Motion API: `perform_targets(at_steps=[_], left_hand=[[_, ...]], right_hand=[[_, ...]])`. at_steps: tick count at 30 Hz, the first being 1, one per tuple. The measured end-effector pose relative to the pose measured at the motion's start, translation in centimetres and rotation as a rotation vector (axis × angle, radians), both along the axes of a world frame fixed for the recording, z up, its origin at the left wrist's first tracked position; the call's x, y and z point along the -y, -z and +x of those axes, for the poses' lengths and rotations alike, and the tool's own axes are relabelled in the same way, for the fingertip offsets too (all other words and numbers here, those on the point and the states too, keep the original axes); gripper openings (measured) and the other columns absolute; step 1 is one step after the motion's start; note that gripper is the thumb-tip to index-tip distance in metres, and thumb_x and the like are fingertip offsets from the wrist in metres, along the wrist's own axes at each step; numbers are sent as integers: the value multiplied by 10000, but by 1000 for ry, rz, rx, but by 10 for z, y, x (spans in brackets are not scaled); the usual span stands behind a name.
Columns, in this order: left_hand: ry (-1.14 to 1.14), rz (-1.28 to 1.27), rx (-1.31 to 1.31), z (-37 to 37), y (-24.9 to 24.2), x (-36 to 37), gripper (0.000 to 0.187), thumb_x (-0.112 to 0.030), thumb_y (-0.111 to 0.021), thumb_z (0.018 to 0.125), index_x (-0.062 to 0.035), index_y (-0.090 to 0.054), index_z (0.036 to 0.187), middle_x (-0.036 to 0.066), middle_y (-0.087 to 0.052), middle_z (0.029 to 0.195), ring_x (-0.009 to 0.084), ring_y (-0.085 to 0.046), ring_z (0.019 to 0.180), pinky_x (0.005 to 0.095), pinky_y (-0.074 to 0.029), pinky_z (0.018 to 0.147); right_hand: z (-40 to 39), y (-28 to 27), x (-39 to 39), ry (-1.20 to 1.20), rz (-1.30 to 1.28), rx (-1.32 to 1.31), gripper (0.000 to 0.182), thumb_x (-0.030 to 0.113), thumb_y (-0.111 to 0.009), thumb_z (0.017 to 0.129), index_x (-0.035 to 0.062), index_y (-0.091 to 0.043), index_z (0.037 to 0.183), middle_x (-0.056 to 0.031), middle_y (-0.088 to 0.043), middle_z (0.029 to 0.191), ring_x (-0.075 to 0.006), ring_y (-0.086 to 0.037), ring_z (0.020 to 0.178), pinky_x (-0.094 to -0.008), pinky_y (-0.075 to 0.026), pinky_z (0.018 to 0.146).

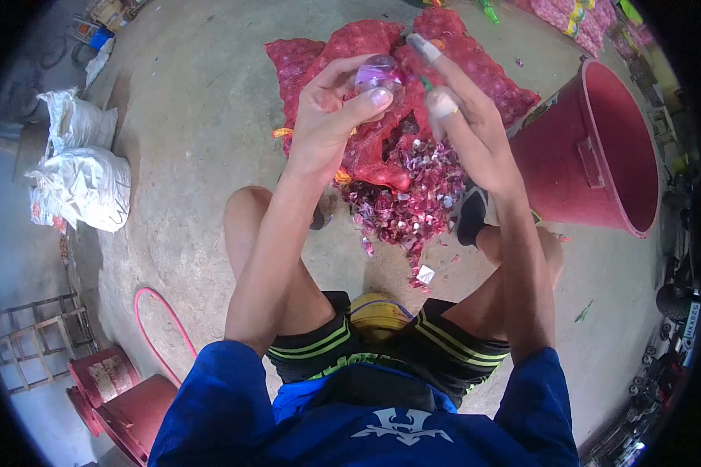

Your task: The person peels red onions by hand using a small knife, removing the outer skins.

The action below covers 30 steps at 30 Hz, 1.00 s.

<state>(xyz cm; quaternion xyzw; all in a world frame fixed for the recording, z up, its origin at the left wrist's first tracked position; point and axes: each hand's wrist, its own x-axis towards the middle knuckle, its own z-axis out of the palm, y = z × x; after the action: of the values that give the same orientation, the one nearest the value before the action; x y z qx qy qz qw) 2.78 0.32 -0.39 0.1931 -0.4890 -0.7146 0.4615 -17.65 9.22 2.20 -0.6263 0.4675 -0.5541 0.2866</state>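
My left hand (336, 113) is closed around a purple-red onion (379, 76), thumb across its near side, held up in front of me. Just to the right is my right hand (471, 117), with pale wrapping on the thumb and index finger. A small green thing (426, 82) shows between those two fingers; its kind is too blurred to tell, and the other fingers are partly hidden. Below and beyond both hands lie red mesh sacks (358, 43) filled with onions. A heap of purple onion skins (413, 198) covers the floor between my feet.
A large red tub (537, 167) lies tilted at the right, its mouth facing right. White sacks (86, 183) stand at the left, above red buckets (136, 412) at lower left. I sit on a yellow seat (378, 311). A pink mesh sack (572, 19) lies at upper right.
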Motion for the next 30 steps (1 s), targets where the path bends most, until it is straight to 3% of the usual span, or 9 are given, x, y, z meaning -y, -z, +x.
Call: perform_targets(at_steps=[2,3,5,8,15,17,20,25,30], left_hand=[[-6,-23,20,0,2,2,526,-96,-870,884,-9,-674,1365,89,-766,1175,158,-750,1057,290,-592,870],[-8,-33,17,0,2,3,520,-123,-864,896,-16,-678,1370,80,-770,1172,146,-748,1044,280,-580,850],[-10,-42,15,0,2,3,515,-150,-859,909,-22,-681,1375,70,-774,1170,133,-746,1031,270,-568,830],[11,-30,43,3,1,1,479,-215,-836,941,-32,-690,1358,51,-790,1126,126,-755,993,268,-570,826],[109,33,50,7,5,3,395,-258,-802,970,-64,-710,1301,51,-810,1055,161,-786,956,281,-582,813],[138,79,14,6,6,4,386,-257,-796,972,-66,-712,1297,52,-810,1049,165,-788,955,286,-585,817],[67,46,-22,3,5,5,417,-260,-787,974,-50,-701,1324,70,-805,1074,180,-783,971,295,-590,830],[72,1,-197,-2,5,2,577,-287,-779,971,-27,-612,1458,115,-779,1187,233,-769,1051,296,-586,843],[77,54,-222,6,4,5,558,-366,-740,995,-40,-621,1432,75,-780,1158,213,-765,1016,277,-544,797]], right_hand=[[-3,-10,-6,-80,81,-180,529,161,-622,1060,59,-553,1574,-219,-749,1286,-177,-702,944,-343,-552,929],[-2,-7,-5,-81,81,-179,529,161,-622,1060,59,-553,1574,-219,-749,1286,-177,-702,944,-343,-552,929],[2,-2,-3,-72,-115,-203,525,160,-628,1052,60,-566,1563,-216,-758,1255,-294,-729,891,-367,-564,873],[-1,-2,-1,-77,-153,-269,522,136,-630,1035,68,-582,1551,-216,-763,1159,-366,-702,812,-390,-566,795],[-6,5,10,-1,-300,-338,473,80,-619,1020,96,-659,1491,-207,-737,979,-262,-598,653,-360,-537,696],[-6,4,6,82,-103,-240,447,91,-612,1039,111,-672,1482,-201,-709,914,-194,-505,616,-341,-513,664],[-7,12,8,148,-60,-275,418,131,-606,1072,125,-670,1486,-188,-656,828,-157,-449,603,-336,-489,637],[-7,28,12,165,35,-249,382,173,-601,1101,125,-679,1472,-147,-566,724,-150,-447,608,-339,-482,642],[-10,10,2,166,228,-328,420,182,-617,1096,100,-636,1507,-150,-591,742,-140,-522,649,-348,-535,734]])
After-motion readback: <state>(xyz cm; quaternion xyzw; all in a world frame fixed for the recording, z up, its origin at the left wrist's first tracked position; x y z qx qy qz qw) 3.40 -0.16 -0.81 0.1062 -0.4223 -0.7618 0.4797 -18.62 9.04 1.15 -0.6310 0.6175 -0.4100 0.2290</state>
